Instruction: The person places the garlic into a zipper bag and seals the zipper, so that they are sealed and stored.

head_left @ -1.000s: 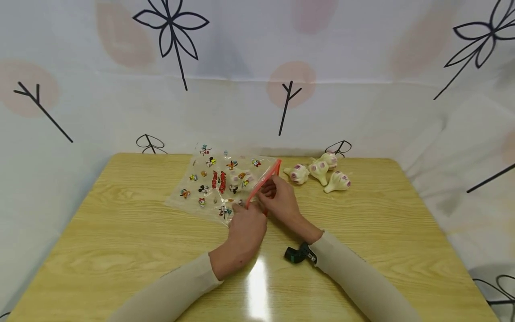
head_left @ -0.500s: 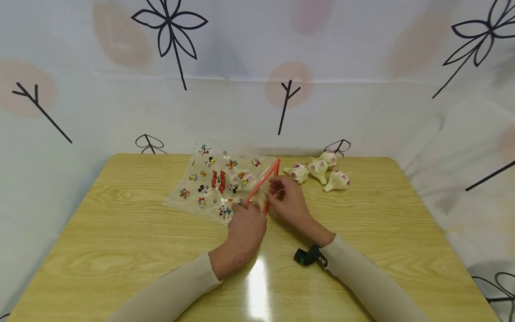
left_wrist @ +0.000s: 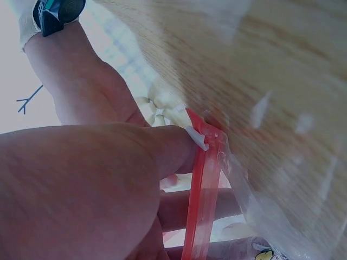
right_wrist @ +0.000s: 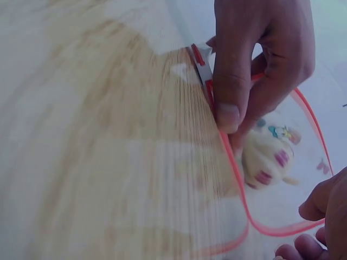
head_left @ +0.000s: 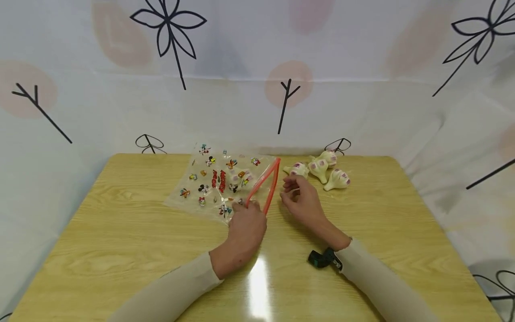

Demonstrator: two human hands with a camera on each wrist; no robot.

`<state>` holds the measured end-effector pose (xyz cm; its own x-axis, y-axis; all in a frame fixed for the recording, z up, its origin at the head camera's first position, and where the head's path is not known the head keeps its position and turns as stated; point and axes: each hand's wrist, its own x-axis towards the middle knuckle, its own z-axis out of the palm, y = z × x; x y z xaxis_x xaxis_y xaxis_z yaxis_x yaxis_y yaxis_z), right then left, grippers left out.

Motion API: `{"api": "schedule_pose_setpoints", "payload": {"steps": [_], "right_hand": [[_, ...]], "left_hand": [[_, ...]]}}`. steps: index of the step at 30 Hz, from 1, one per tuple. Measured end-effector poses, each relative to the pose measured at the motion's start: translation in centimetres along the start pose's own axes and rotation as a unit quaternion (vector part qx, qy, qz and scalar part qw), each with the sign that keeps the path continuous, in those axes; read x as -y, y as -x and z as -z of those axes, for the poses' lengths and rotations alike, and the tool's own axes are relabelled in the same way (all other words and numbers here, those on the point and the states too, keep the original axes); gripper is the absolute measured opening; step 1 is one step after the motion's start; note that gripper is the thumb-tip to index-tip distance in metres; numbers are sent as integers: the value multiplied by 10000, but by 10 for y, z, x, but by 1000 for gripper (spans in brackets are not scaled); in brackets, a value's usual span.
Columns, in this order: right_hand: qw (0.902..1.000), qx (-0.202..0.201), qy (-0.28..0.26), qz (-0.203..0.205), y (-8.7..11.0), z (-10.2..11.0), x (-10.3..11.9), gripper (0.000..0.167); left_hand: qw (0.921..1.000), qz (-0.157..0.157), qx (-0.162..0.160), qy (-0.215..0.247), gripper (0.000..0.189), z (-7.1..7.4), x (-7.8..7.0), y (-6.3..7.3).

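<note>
A clear zip bag [head_left: 207, 170] with printed cartoon figures and a red zip edge lies at mid-table, its mouth spread apart toward the right. My left hand [head_left: 247, 228] pinches the near corner of that mouth, thumb over the red strip [left_wrist: 201, 189]. Inside the bag is one garlic bulb [right_wrist: 265, 161], white with purple patches. Several more garlic bulbs [head_left: 318, 171] lie in a group right of the bag. My right hand [head_left: 303, 203] hovers between the bag's mouth and this group, fingers loosely curled and holding nothing, its fingertips just in front of the leftmost bulb [head_left: 298, 169].
The wooden table [head_left: 386, 232] ends at the back against a white cloth [head_left: 225, 112] with leaf and flower drawings. A dark wrist camera [head_left: 322, 258] is strapped at the right sleeve. A bright light reflection crosses the table's front.
My right hand has drawn out from the bag's mouth and moved right, toward the garlic bulbs. The bag's mouth stays spread, and my left hand keeps its hold on the corner.
</note>
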<state>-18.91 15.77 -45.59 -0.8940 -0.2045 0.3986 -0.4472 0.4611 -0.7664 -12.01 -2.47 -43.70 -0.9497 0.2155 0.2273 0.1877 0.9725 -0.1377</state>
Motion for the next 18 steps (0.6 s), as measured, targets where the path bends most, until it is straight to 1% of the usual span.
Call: {"api": "schedule_pose_setpoints", "payload": {"steps": [2,10,14,18], "right_hand": [[10000,-75,16,35,3,2,-2,37],[9995,-239,137,149,8,15,-11,38],[9986,-386,261,237,9,21,-12,35],[9977,-493,397,224,9,27,-13,34]], "left_hand": [[9998,-121,-5,-158,26,0,1,1],[9996,-103,107,-248,23,0,1,2],[9998,-105,31,-143,23,-1,1,2],[9999,-53,96,-32,24,0,0,1]]}}
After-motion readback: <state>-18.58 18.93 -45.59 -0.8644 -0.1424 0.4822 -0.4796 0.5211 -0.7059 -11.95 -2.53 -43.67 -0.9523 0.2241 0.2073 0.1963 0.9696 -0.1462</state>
